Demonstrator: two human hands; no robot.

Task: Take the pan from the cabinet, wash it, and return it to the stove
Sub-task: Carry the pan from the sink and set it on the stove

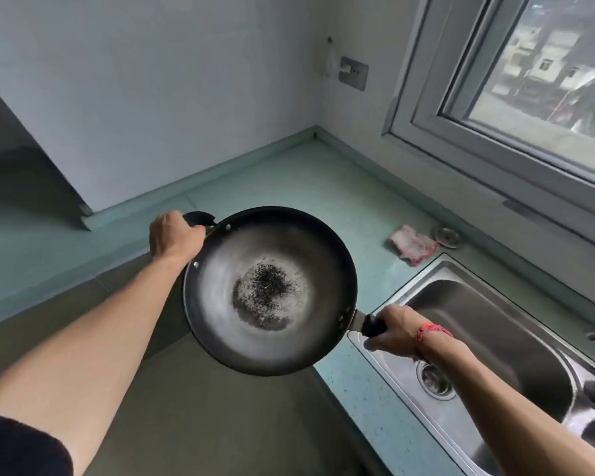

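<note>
Fingers of the left hand curl round the short loop handle, and those of the right hand clamp the long black handle. Together they hold the round, dark metal pan at centre frame, beside the stainless sink at lower right. Gritty charred residue speckles the pan's centre; washing and the stove likely remain.

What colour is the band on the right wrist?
The wristband is red, best shown in the head view.

One head-worn wide-angle view, forward and down, close above the countertop corner and sink.
</note>
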